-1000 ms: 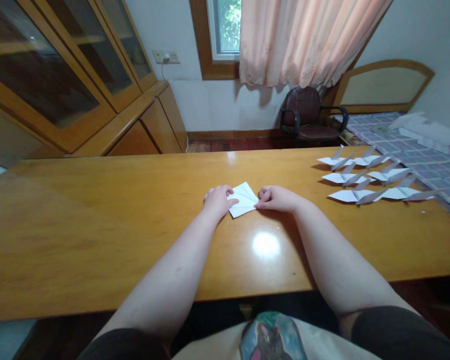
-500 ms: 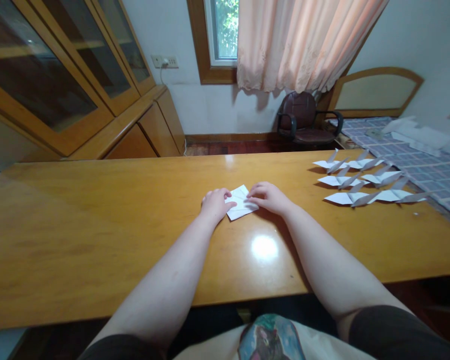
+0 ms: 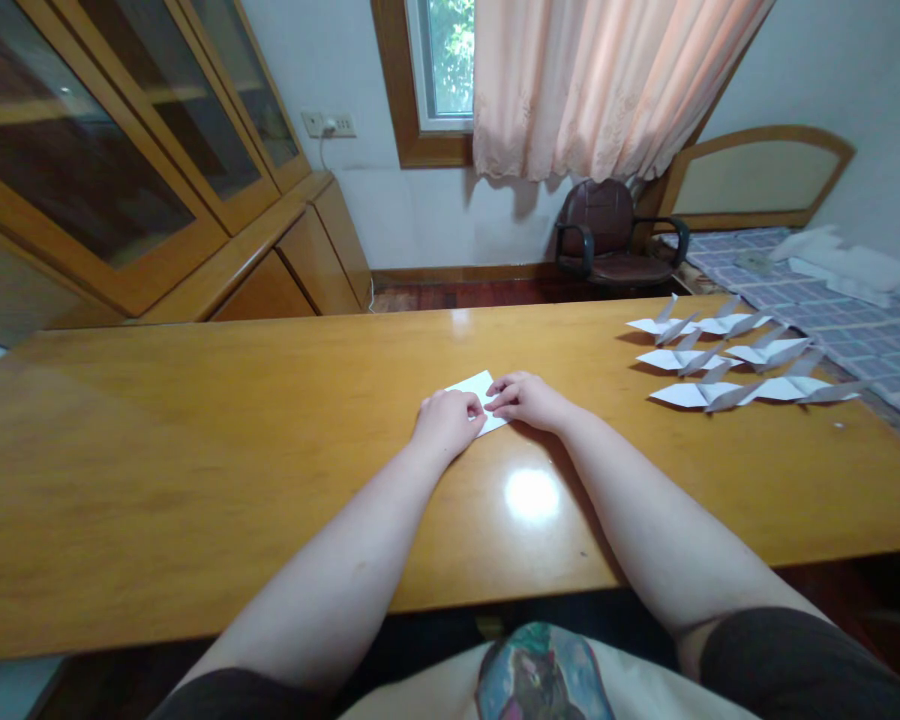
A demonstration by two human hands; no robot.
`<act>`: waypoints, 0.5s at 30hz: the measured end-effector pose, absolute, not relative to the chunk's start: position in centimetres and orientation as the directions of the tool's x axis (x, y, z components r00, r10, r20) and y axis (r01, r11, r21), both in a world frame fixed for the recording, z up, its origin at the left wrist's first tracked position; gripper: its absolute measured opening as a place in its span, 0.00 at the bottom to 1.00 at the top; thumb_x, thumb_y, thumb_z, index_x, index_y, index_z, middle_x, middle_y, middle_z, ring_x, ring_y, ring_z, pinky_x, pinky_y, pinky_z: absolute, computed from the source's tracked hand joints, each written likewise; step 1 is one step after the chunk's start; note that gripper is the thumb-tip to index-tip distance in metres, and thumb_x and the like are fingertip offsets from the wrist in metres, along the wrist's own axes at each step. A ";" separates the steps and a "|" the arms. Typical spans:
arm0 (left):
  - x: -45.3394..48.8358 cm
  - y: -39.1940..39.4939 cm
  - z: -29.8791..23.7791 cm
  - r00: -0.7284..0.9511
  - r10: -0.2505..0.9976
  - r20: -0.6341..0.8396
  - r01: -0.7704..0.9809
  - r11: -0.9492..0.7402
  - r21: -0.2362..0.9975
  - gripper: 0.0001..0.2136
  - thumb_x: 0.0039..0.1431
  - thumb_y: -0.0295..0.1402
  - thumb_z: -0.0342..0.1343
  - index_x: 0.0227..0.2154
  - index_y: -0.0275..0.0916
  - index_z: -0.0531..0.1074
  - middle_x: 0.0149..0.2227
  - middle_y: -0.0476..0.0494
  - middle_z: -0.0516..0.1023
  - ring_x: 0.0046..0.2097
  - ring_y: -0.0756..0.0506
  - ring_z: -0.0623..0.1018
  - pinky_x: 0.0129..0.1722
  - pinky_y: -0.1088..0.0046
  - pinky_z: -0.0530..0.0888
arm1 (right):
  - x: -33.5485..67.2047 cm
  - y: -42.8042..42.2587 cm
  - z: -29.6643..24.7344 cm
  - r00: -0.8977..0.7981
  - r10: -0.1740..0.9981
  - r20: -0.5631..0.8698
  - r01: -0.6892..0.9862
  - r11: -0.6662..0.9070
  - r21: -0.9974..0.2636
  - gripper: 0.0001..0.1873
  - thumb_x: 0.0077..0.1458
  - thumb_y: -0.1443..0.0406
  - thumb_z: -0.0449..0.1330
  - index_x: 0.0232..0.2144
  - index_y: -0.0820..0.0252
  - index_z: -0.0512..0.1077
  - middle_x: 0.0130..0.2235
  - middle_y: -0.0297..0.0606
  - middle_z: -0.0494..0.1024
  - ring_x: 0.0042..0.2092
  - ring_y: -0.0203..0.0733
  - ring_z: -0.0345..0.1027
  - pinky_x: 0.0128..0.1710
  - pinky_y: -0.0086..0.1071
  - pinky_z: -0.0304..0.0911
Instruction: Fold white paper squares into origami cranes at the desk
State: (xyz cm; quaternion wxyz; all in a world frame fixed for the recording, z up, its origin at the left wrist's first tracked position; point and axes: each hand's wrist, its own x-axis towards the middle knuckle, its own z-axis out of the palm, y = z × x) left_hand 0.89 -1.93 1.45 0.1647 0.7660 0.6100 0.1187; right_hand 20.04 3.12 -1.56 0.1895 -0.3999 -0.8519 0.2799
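A folded white paper (image 3: 475, 389) lies flat on the wooden table (image 3: 195, 440), near its middle. My left hand (image 3: 447, 423) rests on the paper's near left part with the fingers curled down onto it. My right hand (image 3: 526, 399) presses on its right side, fingertips bent and meeting the left hand's. Most of the paper is hidden under both hands; only its far corner shows.
Several finished white paper cranes (image 3: 727, 360) stand in rows at the table's right end. Behind them is a bed with a checked cover (image 3: 855, 320). A dark office chair (image 3: 607, 240) stands by the far wall and wooden glass-door cabinets (image 3: 120, 170) line the left.
Both hands have drawn together over the paper. The right hand slid left and the left hand moved onto the sheet, so less paper shows than before.
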 end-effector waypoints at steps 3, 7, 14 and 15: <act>0.4 -1.8 1.8 0.177 0.982 -0.060 0.913 -0.141 0.382 0.07 0.52 0.38 0.55 0.29 0.47 0.78 0.37 0.47 0.81 0.42 0.42 0.76 0.45 0.66 0.69 | 20.1 3.2 -1.7 -0.609 0.787 0.099 0.567 0.519 -0.640 0.09 0.49 0.66 0.66 0.36 0.51 0.81 0.46 0.38 0.77 0.48 0.44 0.69 0.52 0.38 0.59; -0.8 -1.5 2.6 0.098 0.979 -0.179 0.920 -0.021 0.390 0.06 0.48 0.36 0.57 0.28 0.47 0.78 0.35 0.47 0.81 0.39 0.42 0.76 0.41 0.67 0.69 | 20.2 3.3 -1.6 -0.602 0.794 0.082 0.570 0.499 -0.653 0.09 0.48 0.66 0.66 0.35 0.51 0.81 0.46 0.37 0.77 0.48 0.44 0.69 0.53 0.38 0.58; -2.4 -0.9 3.2 0.061 0.952 -0.301 0.913 0.069 0.402 0.07 0.45 0.36 0.57 0.28 0.44 0.78 0.34 0.45 0.81 0.36 0.43 0.76 0.34 0.70 0.68 | 20.2 3.2 -1.6 -0.591 0.803 0.073 0.565 0.477 -0.673 0.10 0.48 0.67 0.67 0.35 0.51 0.81 0.47 0.38 0.77 0.48 0.44 0.69 0.51 0.37 0.60; -2.5 -0.9 3.2 0.059 0.950 -0.308 0.916 0.071 0.395 0.07 0.45 0.36 0.57 0.27 0.43 0.78 0.33 0.45 0.81 0.35 0.43 0.76 0.34 0.70 0.68 | 20.2 3.2 -1.6 -0.590 0.804 0.074 0.567 0.478 -0.670 0.10 0.48 0.67 0.67 0.35 0.51 0.81 0.46 0.38 0.77 0.48 0.44 0.69 0.51 0.37 0.60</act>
